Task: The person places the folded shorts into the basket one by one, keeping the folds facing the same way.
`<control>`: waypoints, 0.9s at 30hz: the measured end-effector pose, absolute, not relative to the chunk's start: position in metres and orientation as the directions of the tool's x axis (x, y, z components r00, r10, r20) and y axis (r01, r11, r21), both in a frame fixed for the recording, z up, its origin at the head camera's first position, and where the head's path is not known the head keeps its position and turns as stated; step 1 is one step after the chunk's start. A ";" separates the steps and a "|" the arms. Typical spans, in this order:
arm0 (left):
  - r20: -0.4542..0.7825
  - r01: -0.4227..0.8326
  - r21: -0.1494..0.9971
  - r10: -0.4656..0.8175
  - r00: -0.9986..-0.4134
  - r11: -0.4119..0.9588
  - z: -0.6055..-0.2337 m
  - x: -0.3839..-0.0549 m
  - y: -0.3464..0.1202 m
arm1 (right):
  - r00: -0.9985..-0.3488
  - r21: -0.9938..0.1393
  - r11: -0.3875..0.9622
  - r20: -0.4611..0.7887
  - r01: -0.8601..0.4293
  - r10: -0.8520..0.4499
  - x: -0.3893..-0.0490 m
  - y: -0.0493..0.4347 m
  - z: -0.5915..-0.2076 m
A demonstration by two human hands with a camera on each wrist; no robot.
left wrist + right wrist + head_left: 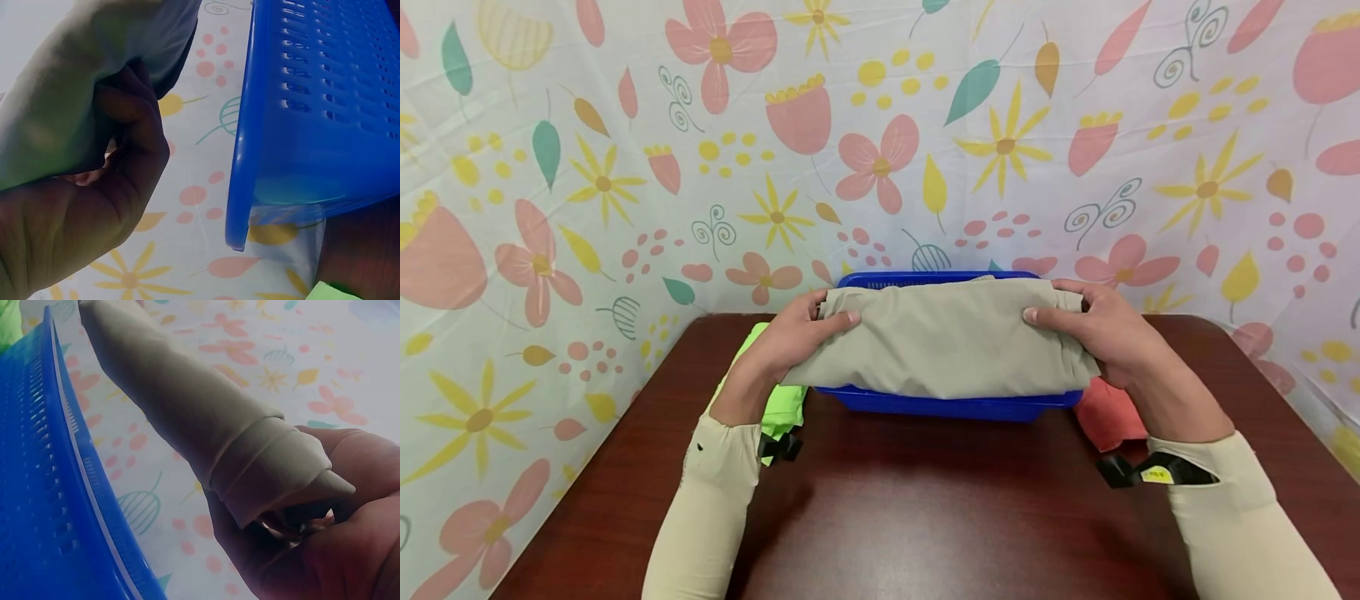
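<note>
Folded cloth (940,342), gripped at opposite ends by left hand (792,335) and right hand (1112,333) above a basket (940,407), is best held level.

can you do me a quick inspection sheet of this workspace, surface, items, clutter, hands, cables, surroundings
Surface: dark reddish-brown table, light reflecting off the front part
Job's things: folded beige cloth held over the blue basket, a gap between them in the wrist views
Clutter: bright green cloth left of the basket, red cloth right of it, both partly hidden
Hands: left hand grips one end of the beige cloth, right hand the other, thumbs on top
Cables: nothing seen
Surroundings: white backdrop printed with flowers and leaves, behind the table
</note>
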State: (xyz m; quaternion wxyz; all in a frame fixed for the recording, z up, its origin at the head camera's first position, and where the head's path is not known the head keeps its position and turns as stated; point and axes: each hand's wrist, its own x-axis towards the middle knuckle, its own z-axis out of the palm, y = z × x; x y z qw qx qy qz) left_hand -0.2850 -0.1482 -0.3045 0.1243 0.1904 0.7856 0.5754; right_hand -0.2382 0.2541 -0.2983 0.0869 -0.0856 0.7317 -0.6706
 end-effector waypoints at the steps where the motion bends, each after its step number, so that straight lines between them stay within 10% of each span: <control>1: 0.023 0.154 0.952 0.441 -0.897 0.264 -0.305 -0.286 -0.148 | -0.971 -0.997 0.083 -0.015 -0.005 -0.240 -0.239 0.254 -0.298; 27: -0.079 -0.009 0.988 0.449 -0.890 0.156 -0.316 -0.302 -0.145 | -0.978 -0.993 0.092 -0.087 0.070 -0.191 -0.259 0.253 -0.310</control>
